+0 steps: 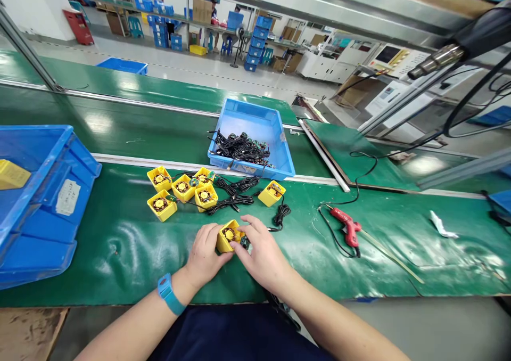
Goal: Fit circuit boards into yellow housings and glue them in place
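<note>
My left hand (205, 255) grips a yellow square housing (225, 241) with a round fan-like part inside. My right hand (261, 254) presses its fingers on a small dark circuit board (245, 242) at the housing's right side. A blue wrist strap (170, 294) circles my left wrist. Several similar yellow housings (159, 205) stand on the green conveyor belt (120, 276) above my hands, joined to tangled black cables (235, 197).
A blue bin (255, 132) holding black cables and small boards sits beyond the belt. A large blue crate (48, 190) lies at the left. A red hot glue gun (347, 227) rests to the right, and a heat gun (437, 61) hangs overhead.
</note>
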Motion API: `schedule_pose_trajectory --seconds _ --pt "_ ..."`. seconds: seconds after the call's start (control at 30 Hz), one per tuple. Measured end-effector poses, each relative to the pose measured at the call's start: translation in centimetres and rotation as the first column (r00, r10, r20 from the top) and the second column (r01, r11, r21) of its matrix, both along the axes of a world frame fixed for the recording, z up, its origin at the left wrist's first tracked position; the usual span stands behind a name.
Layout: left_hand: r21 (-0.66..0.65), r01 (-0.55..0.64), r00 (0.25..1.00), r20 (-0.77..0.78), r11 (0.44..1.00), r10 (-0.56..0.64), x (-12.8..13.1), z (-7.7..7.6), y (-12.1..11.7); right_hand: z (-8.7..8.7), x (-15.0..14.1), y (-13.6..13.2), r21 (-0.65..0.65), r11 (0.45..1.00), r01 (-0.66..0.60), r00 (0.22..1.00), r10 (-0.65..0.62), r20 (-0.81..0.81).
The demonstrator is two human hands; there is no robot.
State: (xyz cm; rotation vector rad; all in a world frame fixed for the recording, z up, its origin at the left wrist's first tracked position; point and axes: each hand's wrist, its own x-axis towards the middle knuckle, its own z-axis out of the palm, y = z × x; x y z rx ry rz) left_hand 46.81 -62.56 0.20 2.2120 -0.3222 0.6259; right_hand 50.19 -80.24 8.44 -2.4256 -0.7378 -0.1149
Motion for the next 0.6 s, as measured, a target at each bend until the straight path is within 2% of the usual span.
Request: schedule_pose_trajectory --seconds 0.2,0.47,0.6 --pt "0.053 0.037 0.998 0.055 0.998 -0.040 0.0 -0.7 0.0 -1.4 -0.5 -0.6 -0.031 0.999 -0.023 1.000 0.023 0.004" --pt "0.028 0.026 1.000 -0.007 0.999 -0.026 -0.4 -0.3 -0.1 -1.0 -0.2 -1.0 -0.116 0.987 -0.108 0.988 0.094 -0.122" --pt "-0.009 0.061 0.998 -0.026 0.998 -0.061 -0.7 -0.3 -0.4 -1.9 0.7 -1.0 -0.020 0.985 -0.169 0.979 0.166 -0.121"
